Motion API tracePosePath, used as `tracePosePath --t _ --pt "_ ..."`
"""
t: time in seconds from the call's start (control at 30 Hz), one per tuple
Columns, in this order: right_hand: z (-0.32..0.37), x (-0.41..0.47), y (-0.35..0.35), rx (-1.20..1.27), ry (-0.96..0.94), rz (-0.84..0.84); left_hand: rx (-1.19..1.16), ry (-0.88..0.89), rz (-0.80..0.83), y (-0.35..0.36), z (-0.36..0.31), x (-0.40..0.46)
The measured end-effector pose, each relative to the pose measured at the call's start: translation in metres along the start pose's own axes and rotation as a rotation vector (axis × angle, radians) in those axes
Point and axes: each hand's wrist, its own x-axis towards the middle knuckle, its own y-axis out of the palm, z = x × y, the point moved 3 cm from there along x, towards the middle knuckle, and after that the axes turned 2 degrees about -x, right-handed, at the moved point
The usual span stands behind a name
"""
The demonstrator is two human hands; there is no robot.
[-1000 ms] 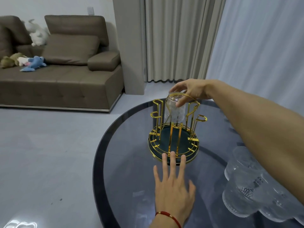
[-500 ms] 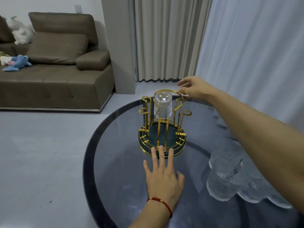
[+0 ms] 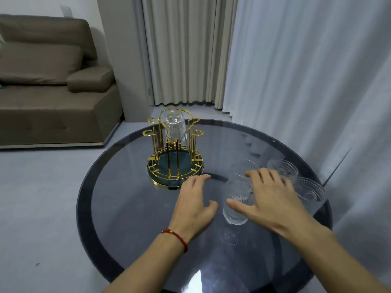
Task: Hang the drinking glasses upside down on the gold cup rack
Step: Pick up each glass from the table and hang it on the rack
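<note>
The gold cup rack [image 3: 175,166] with a dark round base stands at the far left part of the round glass table [image 3: 131,208]. One ribbed clear glass [image 3: 174,127] hangs upside down on a far prong. Several more ribbed glasses stand upright at the right: a near glass [image 3: 236,205], a far glass [image 3: 282,168] and a right glass [image 3: 309,190]. My right hand [image 3: 269,197] hovers with spread fingers over the near glass, thumb by its side, not closed on it. My left hand [image 3: 195,206], with a red bracelet, lies flat and open just in front of the rack's base.
White curtains [image 3: 296,70] hang close behind and to the right of the table. A brown sofa [image 3: 48,92] stands at the far left across grey floor [image 3: 42,197]. The table's near edge is by my forearms.
My right hand let go of the glass on the rack and swung back right, down over the standing glasses. My left hand slid slightly right. The view shifted.
</note>
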Motion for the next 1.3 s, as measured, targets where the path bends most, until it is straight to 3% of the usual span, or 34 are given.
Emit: tracePosePath --t 0.13,0.27,0.37,0.5,0.57,0.63,0.8,0.87,0.93,1.07,1.13,1.2,1.3 --pt "0.005 -0.001 0.009 -0.119 -0.034 -0.018 -0.242 -0.102 0.055 0.002 -0.018 -0.006" --pt "0.012 -0.001 0.007 -0.027 -0.072 -0.109 -0.503 -0.219 0.116 0.009 -0.033 -0.007" --pt "0.021 -0.005 0.002 0.111 -0.215 -0.299 -0.601 -0.217 0.097 0.009 -0.042 -0.007" --pt "0.03 -0.008 -0.004 0.51 -0.388 -0.392 -0.537 -0.096 0.071 -0.005 -0.043 -0.006" --pt "0.035 -0.007 -0.004 0.688 -0.452 -0.375 -0.563 -0.115 0.01 -0.016 -0.038 -0.004" --pt "0.04 -0.003 0.0 0.78 -0.433 -0.347 -0.744 -0.218 -0.08 -0.026 -0.03 0.0" --pt "0.046 0.011 0.02 1.059 -0.098 -0.018 -1.154 -0.394 -0.074 -0.034 -0.009 0.007" --pt "0.049 0.016 0.021 1.149 -0.057 -0.012 -1.187 -0.4 -0.052 -0.032 -0.004 0.01" --pt "0.05 0.021 0.018 1.189 -0.023 -0.065 -1.055 -0.402 -0.059 -0.031 0.006 0.014" --pt "0.037 0.03 -0.001 1.1 0.081 -0.278 -0.201 -0.312 -0.193 -0.042 0.041 0.023" --pt "0.03 0.039 -0.019 1.114 0.094 -0.391 0.192 -0.338 -0.012 -0.033 0.062 0.024" --pt "0.03 0.057 -0.044 1.117 0.054 -0.454 0.391 -0.344 0.143 -0.021 0.079 0.022" --pt "0.045 0.095 -0.089 1.165 -0.013 -0.484 0.462 -0.308 0.147 -0.014 0.088 0.021"
